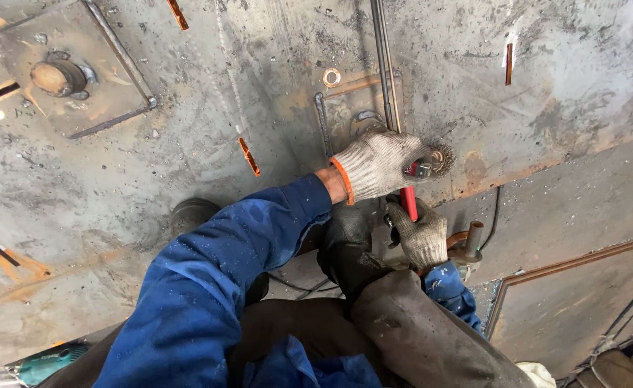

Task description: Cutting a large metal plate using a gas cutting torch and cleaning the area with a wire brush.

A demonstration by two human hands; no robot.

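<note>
2 gloved hands grip a red-handled wire brush tool (411, 188) — left hand (380, 164) closed near its round brush head, right hand (421, 235) closed around the handle — against a steel plate (259, 93).

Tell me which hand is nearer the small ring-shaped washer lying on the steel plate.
Left. The left hand grips the head of the wire-brush tool just below the washer; the right hand holds the red handle lower down, farther away.
</note>
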